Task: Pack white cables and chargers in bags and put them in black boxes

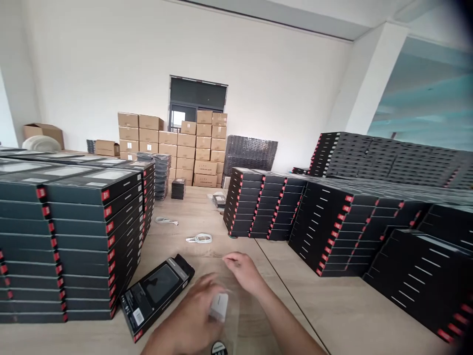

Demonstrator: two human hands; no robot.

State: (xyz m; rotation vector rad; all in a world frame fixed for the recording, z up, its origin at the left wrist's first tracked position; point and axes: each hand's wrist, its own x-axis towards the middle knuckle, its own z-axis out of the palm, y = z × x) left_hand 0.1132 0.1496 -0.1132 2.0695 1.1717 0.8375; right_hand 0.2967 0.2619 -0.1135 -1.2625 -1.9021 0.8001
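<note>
My left hand, slightly blurred, curls around a small white block with grey print on its face. Something clear like plastic film seems to surround the block, and a round black label shows below it at the bottom edge. Ahead and to the right, my right hand has its fingers pinched together above the table; whatever they hold, if anything, cannot be made out. Left of my hands lies a black box with a dark window, its far end flap raised. A coiled white cable rests just beyond my hands.
Tall stacks of black boxes with red corners stand at left and right on the wooden table. Another white cable and a small black stack lie farther back. Brown cartons are piled by the wall.
</note>
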